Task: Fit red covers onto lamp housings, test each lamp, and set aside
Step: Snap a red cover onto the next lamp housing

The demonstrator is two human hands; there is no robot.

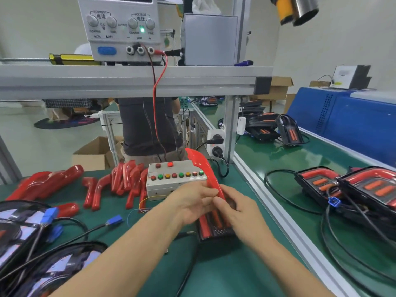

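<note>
Red cover [200, 168] gripped by the fingers of both the left hand [192, 202] and right hand [237, 209] over a black lamp housing [214, 228] on the green surface [235, 275], just before the button box [175, 179]; spare covers [126, 179] lie left of it.

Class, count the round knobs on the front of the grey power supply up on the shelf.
4: two under the current label, at left and right; two under the voltage label, at left and right.

Two hands [192, 202], one power supply [120, 28], one button box [171, 179], two plugged sockets [217, 144].
</note>
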